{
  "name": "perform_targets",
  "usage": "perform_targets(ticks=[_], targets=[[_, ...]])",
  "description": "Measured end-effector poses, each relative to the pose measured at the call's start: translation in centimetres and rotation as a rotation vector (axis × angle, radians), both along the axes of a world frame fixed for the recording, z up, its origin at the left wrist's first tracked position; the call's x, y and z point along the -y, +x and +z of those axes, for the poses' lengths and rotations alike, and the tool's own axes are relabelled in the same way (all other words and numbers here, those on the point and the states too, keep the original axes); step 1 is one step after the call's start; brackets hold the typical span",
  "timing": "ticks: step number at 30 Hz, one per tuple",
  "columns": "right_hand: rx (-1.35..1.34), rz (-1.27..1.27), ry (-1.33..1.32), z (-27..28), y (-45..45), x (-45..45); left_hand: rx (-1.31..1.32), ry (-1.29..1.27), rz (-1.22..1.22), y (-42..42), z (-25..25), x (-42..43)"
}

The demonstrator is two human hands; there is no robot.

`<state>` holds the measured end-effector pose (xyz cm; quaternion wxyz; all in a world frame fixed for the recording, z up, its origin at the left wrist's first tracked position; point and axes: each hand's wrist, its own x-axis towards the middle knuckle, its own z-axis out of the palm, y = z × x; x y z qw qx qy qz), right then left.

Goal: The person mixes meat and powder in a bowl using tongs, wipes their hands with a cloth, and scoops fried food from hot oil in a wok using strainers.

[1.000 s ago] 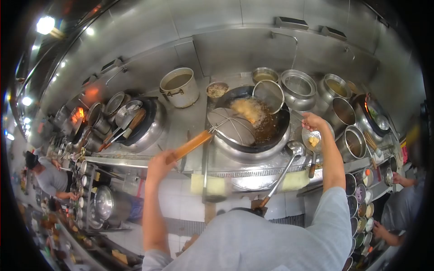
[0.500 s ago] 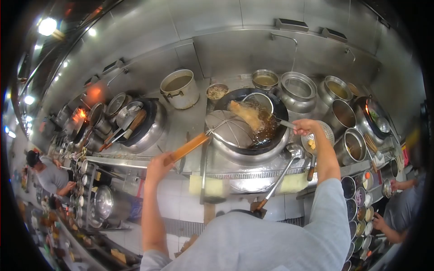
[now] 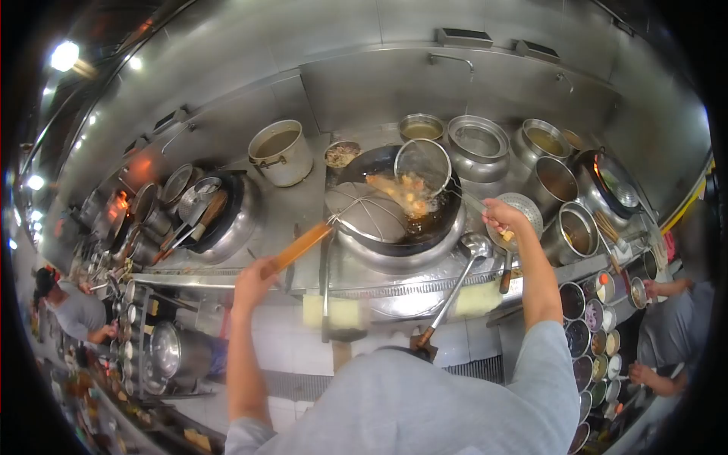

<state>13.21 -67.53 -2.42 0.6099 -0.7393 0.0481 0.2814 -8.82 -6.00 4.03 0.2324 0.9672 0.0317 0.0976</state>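
My left hand [image 3: 256, 282] is closed round the wooden handle of a large mesh strainer [image 3: 368, 216], whose bowl lies over the left part of a black wok [image 3: 370, 161]. My right hand [image 3: 502, 216] grips the metal handle of a smaller round strainer [image 3: 434, 155]. Its hoop is tilted up at the wok's far side. Golden fried food [image 3: 387, 184] bubbles in dark oil [image 3: 428, 226] below and beside the hoop. I cannot tell whether the small strainer touches it.
A ladle [image 3: 475, 244] and a perforated skimmer [image 3: 523, 208] lie right of the wok. Behind stand a tall pot [image 3: 280, 163], a bowl of food scraps [image 3: 343, 154] and several metal pots. Another wok [image 3: 235, 227] sits left. Co-workers stand at the far left and right.
The small strainer has risen at the far side of the wok, its hoop now showing more fully. The fried food looks more broken up. The whole view has shifted slightly.
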Motion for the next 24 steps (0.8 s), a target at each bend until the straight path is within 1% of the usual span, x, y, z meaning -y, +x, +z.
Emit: perform_targets(ticks=[1,2,4,5,6,7,8,10,11,13,14,15,16,17,19,20,22,23,24], targets=[[0.101,-0.046,-0.112,0.2,-0.4,-0.5,-0.001,-0.004,-0.009,0.2,-0.1,0.0],[0.099,-0.054,-0.116,1.0,-1.0,-1.6,-0.010,-0.005,-0.003,0.4,-0.2,0.1],[0.395,-0.025,-0.460,2.8,-2.5,-3.7,-0.021,-0.008,-0.005,0.7,-0.2,0.1],[0.393,-0.032,-0.464,1.4,-2.1,-3.5,-0.011,0.008,-0.019,0.7,0.0,0.1],[0.689,-0.071,-0.670,-1.3,-1.0,-3.5,0.001,0.024,-0.031,0.8,0.1,0.0],[0.988,-0.106,-0.873,-2.8,-0.5,-3.4,0.001,0.022,-0.034,0.9,0.0,-0.2],[0.987,-0.105,-0.876,-2.1,-1.4,-3.7,0.023,0.035,-0.046,0.9,-0.1,-0.5],[0.817,-0.171,-0.873,2.3,-4.7,-5.3,0.042,0.043,-0.052,0.7,-0.2,-0.7],[0.817,-0.165,-0.877,2.9,-5.2,-4.7,0.034,0.042,-0.053,0.5,0.3,-0.7],[0.848,-0.035,-0.722,4.0,-6.0,-2.7,0.022,0.034,-0.049,0.3,0.6,-1.0],[0.848,-0.028,-0.725,6.3,-7.4,-3.3,0.022,0.042,-0.042,0.3,0.7,-1.2],[0.596,-0.034,-0.691,9.4,-9.3,-4.3,0.022,0.050,-0.035,0.3,0.7,-1.4],[0.345,-0.039,-0.653,11.0,-10.2,-5.0,0.021,0.045,-0.028,0.3,0.8,-1.5],[0.345,-0.033,-0.655,10.3,-9.9,-4.7,0.032,0.038,-0.028,0.3,0.9,-1.6],[0.651,0.106,-0.906,7.2,-8.4,-3.4,0.042,0.032,-0.029,0.2,1.5,-1.5],[0.649,0.105,-0.907,5.6,-7.7,-3.4,0.041,0.041,-0.033,0.2,1.9,-1.3],[0.791,0.103,-0.984,3.4,-6.4,-3.4,0.045,0.050,-0.040,0.6,2.2,-1.3],[0.794,0.101,-0.985,4.2,-6.4,-3.6,0.038,0.047,-0.041,0.7,2.2,-1.4],[0.668,0.128,-0.928,5.6,-6.5,-4.1,0.030,0.046,-0.039,0.8,2.2,-1.6]])
